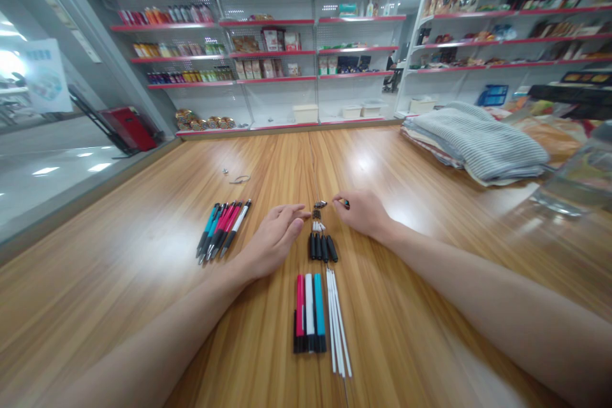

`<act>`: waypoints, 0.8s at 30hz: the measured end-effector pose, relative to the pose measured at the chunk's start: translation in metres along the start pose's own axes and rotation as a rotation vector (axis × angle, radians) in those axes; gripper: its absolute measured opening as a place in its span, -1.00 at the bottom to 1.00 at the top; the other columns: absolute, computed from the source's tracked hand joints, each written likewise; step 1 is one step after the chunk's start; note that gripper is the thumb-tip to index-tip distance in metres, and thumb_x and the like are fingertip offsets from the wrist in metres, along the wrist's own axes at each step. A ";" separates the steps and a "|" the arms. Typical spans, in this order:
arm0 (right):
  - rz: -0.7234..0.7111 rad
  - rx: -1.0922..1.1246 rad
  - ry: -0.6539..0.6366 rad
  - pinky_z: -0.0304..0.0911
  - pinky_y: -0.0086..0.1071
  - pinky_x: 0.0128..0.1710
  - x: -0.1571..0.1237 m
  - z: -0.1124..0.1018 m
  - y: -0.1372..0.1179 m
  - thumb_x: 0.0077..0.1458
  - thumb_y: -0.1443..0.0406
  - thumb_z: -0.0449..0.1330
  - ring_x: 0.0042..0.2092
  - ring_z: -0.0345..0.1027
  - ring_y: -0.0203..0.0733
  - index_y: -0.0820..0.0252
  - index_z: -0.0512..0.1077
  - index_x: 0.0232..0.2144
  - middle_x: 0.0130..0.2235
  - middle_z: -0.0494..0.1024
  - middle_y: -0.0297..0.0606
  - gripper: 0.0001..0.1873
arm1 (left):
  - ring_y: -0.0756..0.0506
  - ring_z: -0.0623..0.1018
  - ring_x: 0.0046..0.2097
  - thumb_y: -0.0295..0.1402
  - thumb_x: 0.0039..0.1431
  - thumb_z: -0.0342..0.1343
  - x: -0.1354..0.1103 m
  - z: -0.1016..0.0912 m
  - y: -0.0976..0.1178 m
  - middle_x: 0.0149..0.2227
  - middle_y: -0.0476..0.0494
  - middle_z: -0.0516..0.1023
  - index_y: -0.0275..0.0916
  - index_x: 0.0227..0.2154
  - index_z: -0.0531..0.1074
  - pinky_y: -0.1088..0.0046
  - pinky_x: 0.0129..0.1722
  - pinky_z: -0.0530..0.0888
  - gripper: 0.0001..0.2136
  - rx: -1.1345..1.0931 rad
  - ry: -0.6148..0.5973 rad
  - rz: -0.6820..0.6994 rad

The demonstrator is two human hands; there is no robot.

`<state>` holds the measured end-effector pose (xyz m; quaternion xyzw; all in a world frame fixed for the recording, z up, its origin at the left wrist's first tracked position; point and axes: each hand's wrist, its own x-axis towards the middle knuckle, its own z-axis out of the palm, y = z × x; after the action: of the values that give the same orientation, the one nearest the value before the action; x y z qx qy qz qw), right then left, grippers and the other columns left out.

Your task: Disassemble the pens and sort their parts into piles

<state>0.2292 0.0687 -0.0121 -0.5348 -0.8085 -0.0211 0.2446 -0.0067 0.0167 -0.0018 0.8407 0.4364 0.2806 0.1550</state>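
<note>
My left hand (277,236) rests on the table with its fingers stretched out, the fingertips beside a small cluster of dark pieces (316,214). My right hand (364,213) is closed across from it, thumb and forefinger together near small silver pieces (320,204). A small dark bit shows at its curled fingers, too small to name. Below the dark cluster lie small white pieces (317,227), then several black pen grips (323,247). Nearer me are pink, white and blue pen barrels (310,306), with thin white ink refills (337,325) to their right.
Several whole pens (222,229) lie left of my left hand. Beyond them is a thin looped strip (240,179). Folded striped cloth (478,140) and a clear container (571,178) stand at right. Stocked shelves (268,22) line the table's far edge.
</note>
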 end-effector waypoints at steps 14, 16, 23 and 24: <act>-0.019 -0.032 -0.084 0.25 -0.37 -0.20 0.000 0.001 0.003 0.21 0.19 0.02 -0.17 0.46 -0.14 0.03 0.50 -0.10 -0.21 0.60 -0.25 -0.68 | -0.11 0.24 0.21 -0.21 0.37 -0.28 0.000 0.000 0.001 0.12 -0.13 0.38 -0.20 0.09 0.29 0.21 0.22 0.19 -0.62 0.001 -0.014 0.001; -0.029 -0.033 -0.088 0.25 -0.37 -0.20 0.000 0.000 0.003 0.21 0.20 0.01 -0.17 0.46 -0.14 0.02 0.50 -0.10 -0.21 0.60 -0.25 -0.68 | -0.11 0.25 0.20 -0.20 0.37 -0.28 0.000 0.000 0.001 0.12 -0.13 0.38 -0.21 0.09 0.29 0.21 0.22 0.19 -0.61 -0.002 -0.013 0.000; -0.044 -0.072 -0.125 0.24 -0.37 -0.24 0.001 -0.004 0.000 0.22 0.21 0.00 -0.18 0.46 -0.12 -0.01 0.48 -0.04 -0.20 0.60 -0.24 -0.66 | -0.13 0.24 0.21 -0.19 0.36 -0.28 0.000 -0.001 0.001 0.13 -0.14 0.37 -0.20 0.10 0.29 0.17 0.23 0.19 -0.60 0.010 -0.017 -0.002; -0.048 -0.074 -0.129 0.24 -0.37 -0.24 0.001 -0.005 0.000 0.22 0.21 0.00 -0.17 0.46 -0.12 -0.01 0.48 -0.05 -0.20 0.60 -0.24 -0.66 | -0.13 0.24 0.21 -0.19 0.36 -0.29 0.000 -0.001 0.001 0.13 -0.14 0.37 -0.20 0.10 0.29 0.17 0.23 0.19 -0.60 0.012 -0.018 -0.003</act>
<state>0.2305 0.0679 -0.0075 -0.5242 -0.8338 -0.0223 0.1715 -0.0063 0.0156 -0.0007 0.8435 0.4378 0.2704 0.1540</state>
